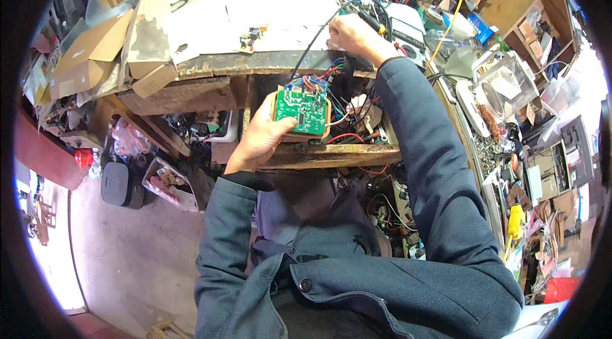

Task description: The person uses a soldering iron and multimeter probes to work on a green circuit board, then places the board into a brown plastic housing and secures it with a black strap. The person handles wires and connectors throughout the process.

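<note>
My left hand (260, 132) grips a green circuit board (302, 111) by its left edge, thumb across its face, above an open drawer. The board is seated in a shallow tan frame, and several coloured wires (312, 84) run from its far edge. Stretched over the bench top, my right hand (357, 36) is closed, its fingertips pinched near the bench's front edge; what they hold, if anything, I cannot make out. A black cable (315, 37) arcs past that hand down toward the board. Just beyond the hand is a black and yellow handle (375, 22).
The wooden drawer (331, 157) under the bench holds tangled wires. A small component cluster (250, 38) lies on the white bench covering (213, 26). Cardboard boxes (148, 39) stand at left. A white instrument (408, 28) and clutter crowd the right; a dark case (121, 184) sits on the floor.
</note>
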Tool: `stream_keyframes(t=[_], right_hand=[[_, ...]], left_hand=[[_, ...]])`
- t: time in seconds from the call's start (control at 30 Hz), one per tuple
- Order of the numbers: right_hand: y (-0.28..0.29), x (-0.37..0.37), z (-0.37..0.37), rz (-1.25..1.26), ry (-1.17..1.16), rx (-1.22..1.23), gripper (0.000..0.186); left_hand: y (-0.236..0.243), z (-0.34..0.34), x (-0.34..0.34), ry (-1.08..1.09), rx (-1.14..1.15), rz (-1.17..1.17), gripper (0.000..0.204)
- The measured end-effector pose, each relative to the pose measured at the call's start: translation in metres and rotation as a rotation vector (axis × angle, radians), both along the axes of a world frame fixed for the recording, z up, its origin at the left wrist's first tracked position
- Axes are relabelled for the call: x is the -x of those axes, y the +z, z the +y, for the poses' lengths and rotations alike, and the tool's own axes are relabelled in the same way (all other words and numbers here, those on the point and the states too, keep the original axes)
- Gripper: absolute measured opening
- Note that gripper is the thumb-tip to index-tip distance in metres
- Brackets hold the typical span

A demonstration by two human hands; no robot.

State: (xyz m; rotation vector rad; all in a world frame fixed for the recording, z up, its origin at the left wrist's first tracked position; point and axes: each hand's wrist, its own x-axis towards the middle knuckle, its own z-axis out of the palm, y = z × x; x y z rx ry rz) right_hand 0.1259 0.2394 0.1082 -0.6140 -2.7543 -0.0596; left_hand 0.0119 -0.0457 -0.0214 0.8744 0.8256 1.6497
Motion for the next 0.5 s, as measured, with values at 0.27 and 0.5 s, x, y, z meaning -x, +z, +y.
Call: stream_keyframes(t=[0.27, 0.5], right_hand=[[-0.003, -0.077, -0.111, 0.384, 0.174, 0.131, 0.006], [-0.046, -0.089, -0.183, 0.153, 0.190, 0.032, 0.015]], left_hand=[[0.005, -0.008, 0.000, -0.058, 0.034, -0.090, 0.070], [0.007, -0.005, -0.003, -0.052, 0.033, -0.110, 0.069]])
